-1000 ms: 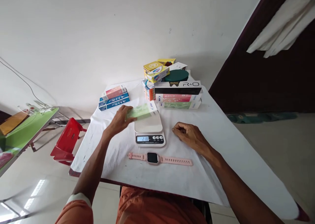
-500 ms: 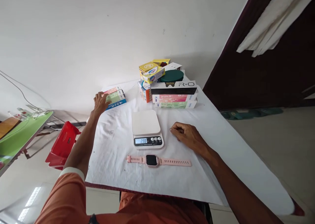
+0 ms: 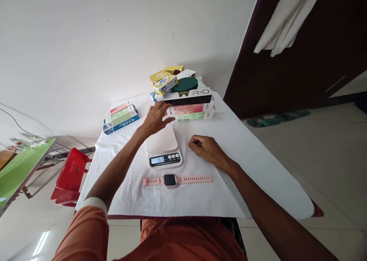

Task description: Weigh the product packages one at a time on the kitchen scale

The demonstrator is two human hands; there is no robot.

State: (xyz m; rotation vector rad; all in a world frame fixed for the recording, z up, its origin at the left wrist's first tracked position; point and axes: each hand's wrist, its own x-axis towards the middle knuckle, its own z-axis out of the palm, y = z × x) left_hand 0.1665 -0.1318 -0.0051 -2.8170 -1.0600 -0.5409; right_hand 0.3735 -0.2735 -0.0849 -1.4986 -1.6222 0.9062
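My left hand hangs over the far part of a white digital scale, with thumb and fingers apart and nothing in the grasp. Its fingertips come close to the left end of a pink box; whether they touch I cannot tell. The scale's lit display seems to read 363. To the right of the scale, my right hand rests on the white cloth, fingers curled in and holding nothing visible. A smartwatch with a pink strap lies stretched out in front of the scale.
Under the pink box is a green one; a black-and-white box lies on top. Behind stand yellow boxes and a dark green lid. Flat cartons, blue one nearest, lie at left. A red chair stands beside the table.
My left hand has left the flat cartons and moved right, over the scale to the stacked boxes. The display went from about 298 to 363. My view has shifted right; my right hand stays put.
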